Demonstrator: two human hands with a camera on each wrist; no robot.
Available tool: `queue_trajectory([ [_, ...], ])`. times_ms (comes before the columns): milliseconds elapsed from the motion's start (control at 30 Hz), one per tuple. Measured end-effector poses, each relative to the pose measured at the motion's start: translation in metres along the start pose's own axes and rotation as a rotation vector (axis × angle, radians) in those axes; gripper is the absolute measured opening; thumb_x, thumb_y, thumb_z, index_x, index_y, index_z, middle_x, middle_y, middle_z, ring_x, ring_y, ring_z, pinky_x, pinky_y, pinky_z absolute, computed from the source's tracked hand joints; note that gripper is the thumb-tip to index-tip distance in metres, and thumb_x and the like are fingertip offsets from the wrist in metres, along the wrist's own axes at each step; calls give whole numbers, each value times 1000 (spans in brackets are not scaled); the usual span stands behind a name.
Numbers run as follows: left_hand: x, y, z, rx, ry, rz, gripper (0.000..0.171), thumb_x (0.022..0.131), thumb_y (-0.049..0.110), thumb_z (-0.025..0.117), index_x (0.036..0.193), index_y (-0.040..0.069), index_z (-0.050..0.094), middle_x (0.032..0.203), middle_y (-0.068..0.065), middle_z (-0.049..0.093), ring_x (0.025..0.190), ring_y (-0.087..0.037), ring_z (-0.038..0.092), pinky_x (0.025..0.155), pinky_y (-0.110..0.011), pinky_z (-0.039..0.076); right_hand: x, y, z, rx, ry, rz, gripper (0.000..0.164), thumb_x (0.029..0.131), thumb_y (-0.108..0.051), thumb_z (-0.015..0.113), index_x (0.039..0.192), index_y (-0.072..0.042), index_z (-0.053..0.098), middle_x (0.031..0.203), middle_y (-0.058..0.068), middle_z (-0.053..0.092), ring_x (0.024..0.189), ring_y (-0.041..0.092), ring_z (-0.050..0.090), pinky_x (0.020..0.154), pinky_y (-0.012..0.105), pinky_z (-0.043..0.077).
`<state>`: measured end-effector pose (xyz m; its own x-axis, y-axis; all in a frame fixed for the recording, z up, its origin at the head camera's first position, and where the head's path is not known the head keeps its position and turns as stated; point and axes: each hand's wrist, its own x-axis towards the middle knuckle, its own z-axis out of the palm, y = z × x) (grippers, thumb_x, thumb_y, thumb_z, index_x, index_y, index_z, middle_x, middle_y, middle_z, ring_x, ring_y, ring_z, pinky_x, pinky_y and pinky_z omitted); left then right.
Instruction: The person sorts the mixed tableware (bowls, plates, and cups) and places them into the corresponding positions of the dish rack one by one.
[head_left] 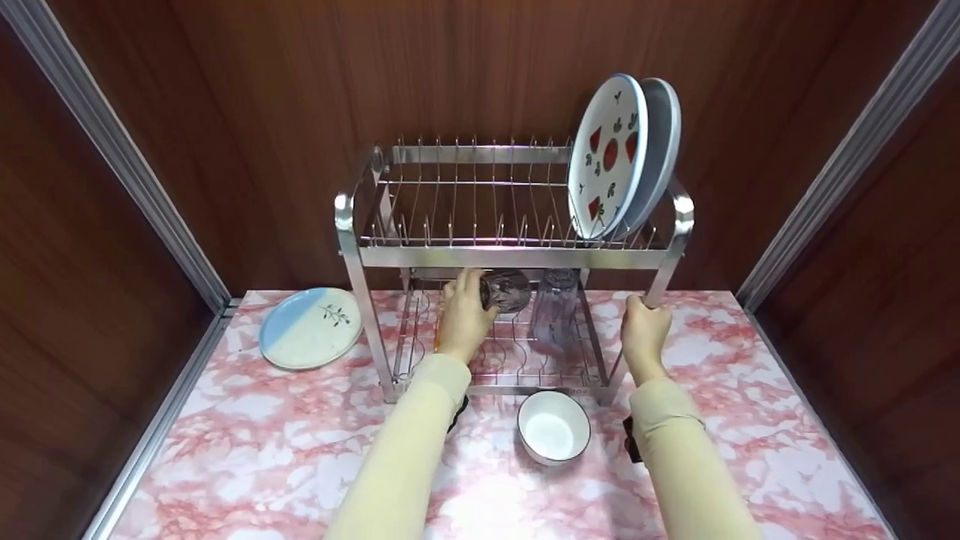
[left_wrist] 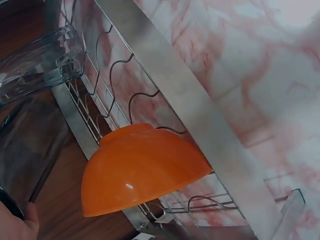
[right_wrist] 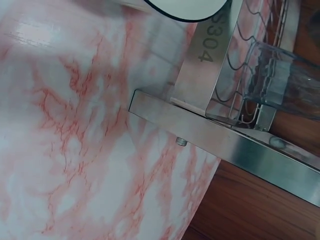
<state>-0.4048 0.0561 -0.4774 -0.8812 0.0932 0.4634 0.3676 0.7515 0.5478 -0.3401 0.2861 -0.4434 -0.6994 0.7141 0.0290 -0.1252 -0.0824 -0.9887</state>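
My left hand (head_left: 465, 319) reaches under the top tier of the metal dish rack (head_left: 517, 257) and grips the side of a dark see-through glass bowl (head_left: 508, 291). That bowl is tilted above the lower tier. An orange bowl (left_wrist: 145, 170) leans upside down on the lower wires, mostly hidden behind the left hand in the head view. To the right, a tall clear glass (head_left: 553, 315) stands on the lower tier. My right hand (head_left: 645, 334) holds the rack's right front leg (right_wrist: 235, 145), its fingers curled round the metal.
Two large plates (head_left: 609, 157) stand on edge at the top tier's right end. A white bowl (head_left: 553, 429) with a dark rim sits in front of the rack. A blue and white plate (head_left: 311, 330) lies left of it. Brown panels (head_left: 480, 67) enclose the marbled table (head_left: 247, 450).
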Motion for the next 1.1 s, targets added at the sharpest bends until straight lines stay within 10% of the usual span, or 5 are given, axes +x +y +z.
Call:
queue_trajectory([
  [433,8,5,14,210,-123,152,65,72,12,68,131,18,40,134,-4,40,122,-31,37,97,-43,37,9,14,0,-18,42,-64,39,71,-3,48,40,-18,29,35,-10,28,33,4,24,35,21,19],
  [1100,23,11,25,319,-347,150,71,76,8,60,137,23,27,142,1,29,130,-31,27,96,-46,37,10,18,-1,-42,53,-73,41,72,-3,48,39,-18,29,34,-11,28,33,4,23,34,22,18],
])
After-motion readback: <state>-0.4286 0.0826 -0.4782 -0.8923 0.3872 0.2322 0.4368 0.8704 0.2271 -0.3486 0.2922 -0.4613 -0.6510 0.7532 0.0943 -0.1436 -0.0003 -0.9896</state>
